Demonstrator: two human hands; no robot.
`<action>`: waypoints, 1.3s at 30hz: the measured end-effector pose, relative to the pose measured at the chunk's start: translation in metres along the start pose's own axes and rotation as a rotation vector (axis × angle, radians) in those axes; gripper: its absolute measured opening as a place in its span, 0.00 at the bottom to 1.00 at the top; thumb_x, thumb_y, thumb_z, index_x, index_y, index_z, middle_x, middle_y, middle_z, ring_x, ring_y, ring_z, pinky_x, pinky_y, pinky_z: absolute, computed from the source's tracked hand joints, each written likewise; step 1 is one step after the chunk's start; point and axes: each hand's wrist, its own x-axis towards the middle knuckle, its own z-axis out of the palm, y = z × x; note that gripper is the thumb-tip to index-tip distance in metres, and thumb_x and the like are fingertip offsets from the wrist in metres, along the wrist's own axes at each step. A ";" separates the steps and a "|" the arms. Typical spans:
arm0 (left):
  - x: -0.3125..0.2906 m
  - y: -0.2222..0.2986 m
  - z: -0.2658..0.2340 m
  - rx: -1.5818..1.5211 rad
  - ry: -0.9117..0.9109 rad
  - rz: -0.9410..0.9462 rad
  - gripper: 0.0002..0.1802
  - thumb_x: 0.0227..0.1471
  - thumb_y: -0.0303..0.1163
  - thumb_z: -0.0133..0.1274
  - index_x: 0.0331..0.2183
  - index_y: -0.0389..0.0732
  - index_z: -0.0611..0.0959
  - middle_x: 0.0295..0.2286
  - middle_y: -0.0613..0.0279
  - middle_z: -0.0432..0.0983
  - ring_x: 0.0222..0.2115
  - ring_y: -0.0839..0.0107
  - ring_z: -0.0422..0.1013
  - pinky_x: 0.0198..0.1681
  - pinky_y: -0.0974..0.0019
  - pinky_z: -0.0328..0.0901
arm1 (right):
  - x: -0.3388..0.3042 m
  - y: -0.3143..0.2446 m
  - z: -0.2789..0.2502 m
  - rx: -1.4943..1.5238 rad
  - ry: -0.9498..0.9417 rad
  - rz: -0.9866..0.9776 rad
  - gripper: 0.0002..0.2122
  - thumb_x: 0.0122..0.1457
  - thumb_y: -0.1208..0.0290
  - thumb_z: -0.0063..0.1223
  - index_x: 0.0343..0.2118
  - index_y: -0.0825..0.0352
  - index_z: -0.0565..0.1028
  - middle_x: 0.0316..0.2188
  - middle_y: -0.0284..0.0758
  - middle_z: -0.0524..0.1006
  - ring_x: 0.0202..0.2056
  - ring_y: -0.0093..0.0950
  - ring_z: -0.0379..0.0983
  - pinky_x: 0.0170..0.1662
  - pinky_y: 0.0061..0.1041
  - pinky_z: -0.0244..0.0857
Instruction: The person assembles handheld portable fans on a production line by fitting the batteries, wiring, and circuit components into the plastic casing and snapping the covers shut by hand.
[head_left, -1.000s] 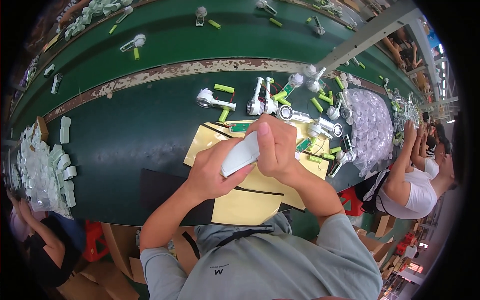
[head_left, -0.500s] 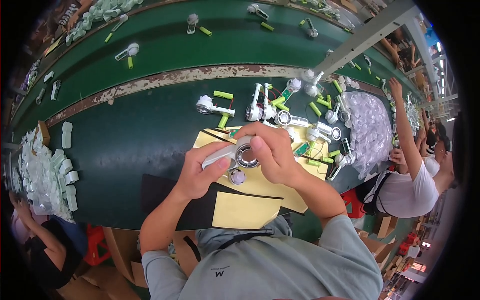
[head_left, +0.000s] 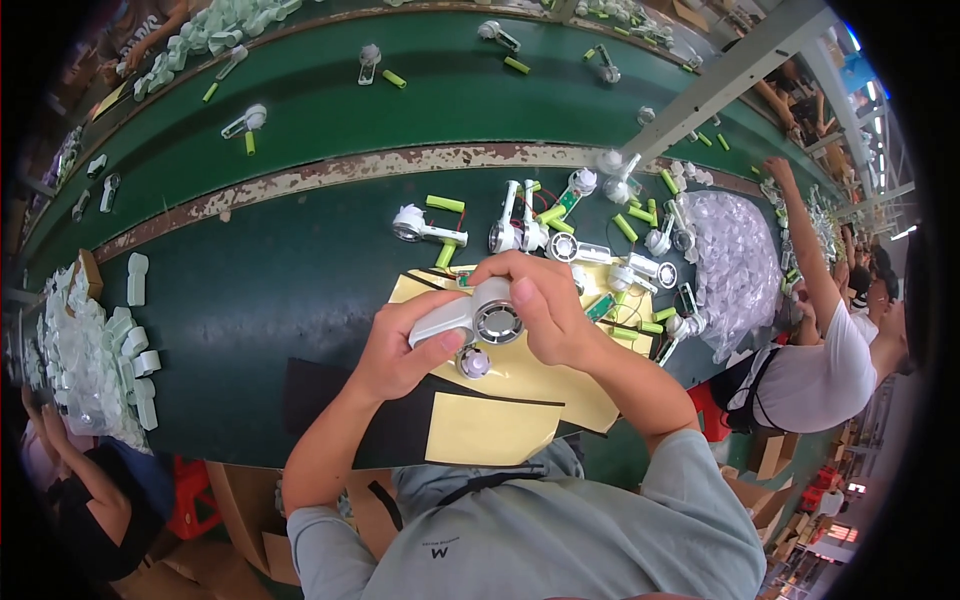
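Observation:
A white handheld fan [head_left: 492, 312] is held in both my hands over yellow sheets on the table. Its pale handle [head_left: 442, 318] lies in my left hand [head_left: 405, 340], thumb along the near side. My right hand [head_left: 545, 310] is closed around the round fan head, whose ringed grille faces up toward me. Just below the head, a small white fan-motor piece [head_left: 473, 362] rests on the yellow sheet [head_left: 493, 430]. Beyond my hands lie several opened fan bodies [head_left: 508, 225] with wires, green circuit boards [head_left: 600, 306] and lime-green battery cells [head_left: 445, 203].
A plastic bag of clear-white parts [head_left: 737, 265] stands at the right, near a co-worker's raised arm [head_left: 815, 260]. Pale green shells [head_left: 135, 340] are heaped at the left. Across a worn metal rail [head_left: 350, 165], a green conveyor belt [head_left: 310, 105] carries fan parts and cells.
The fan head has tilted, so its grille now shows where an open ring showed before. Both hands keep their hold. Parts on the belt have shifted slightly left.

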 end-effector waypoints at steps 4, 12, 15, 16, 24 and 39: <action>0.003 -0.008 0.004 -0.011 -0.002 0.167 0.25 0.53 0.35 0.58 0.49 0.32 0.75 0.34 0.63 0.77 0.33 0.79 0.70 0.38 0.74 0.65 | 0.010 0.010 0.000 -0.010 0.024 -0.201 0.16 0.64 0.61 0.39 0.38 0.71 0.74 0.28 0.40 0.75 0.27 0.32 0.73 0.30 0.28 0.65; 0.009 0.009 -0.004 -0.156 0.394 -0.074 0.24 0.61 0.30 0.45 0.58 0.37 0.64 0.29 0.58 0.73 0.22 0.78 0.68 0.22 0.75 0.64 | 0.105 0.070 -0.047 -0.153 0.090 0.225 0.14 0.58 0.60 0.56 0.33 0.69 0.81 0.22 0.37 0.78 0.23 0.22 0.70 0.28 0.25 0.66; -0.006 0.024 -0.036 0.206 0.531 0.021 0.20 0.60 0.29 0.48 0.53 0.36 0.71 0.33 0.61 0.74 0.30 0.78 0.71 0.29 0.77 0.67 | 0.129 0.117 -0.088 -0.722 0.293 0.364 0.26 0.58 0.46 0.50 0.28 0.71 0.80 0.28 0.46 0.80 0.32 0.40 0.79 0.35 0.36 0.72; -0.013 0.027 -0.056 0.350 0.644 0.058 0.19 0.59 0.29 0.49 0.52 0.36 0.73 0.33 0.64 0.74 0.32 0.77 0.71 0.32 0.75 0.68 | 0.133 0.120 -0.092 -0.910 0.276 0.459 0.28 0.57 0.43 0.48 0.27 0.71 0.80 0.30 0.48 0.80 0.35 0.44 0.79 0.37 0.39 0.72; -0.164 -0.031 -0.279 1.958 1.339 -0.888 0.33 0.57 0.47 0.48 0.62 0.51 0.63 0.62 0.41 0.49 0.63 0.42 0.47 0.57 0.31 0.49 | 0.173 0.176 -0.116 -1.030 0.447 0.244 0.13 0.54 0.62 0.52 0.35 0.67 0.76 0.41 0.44 0.72 0.42 0.45 0.71 0.43 0.46 0.69; -0.135 -0.015 -0.232 1.732 0.953 -0.263 0.32 0.47 0.34 0.57 0.54 0.39 0.68 0.50 0.47 0.65 0.51 0.47 0.62 0.55 0.49 0.58 | 0.160 0.203 -0.172 -0.799 0.369 0.340 0.16 0.60 0.67 0.47 0.48 0.67 0.68 0.43 0.48 0.74 0.43 0.41 0.73 0.46 0.37 0.69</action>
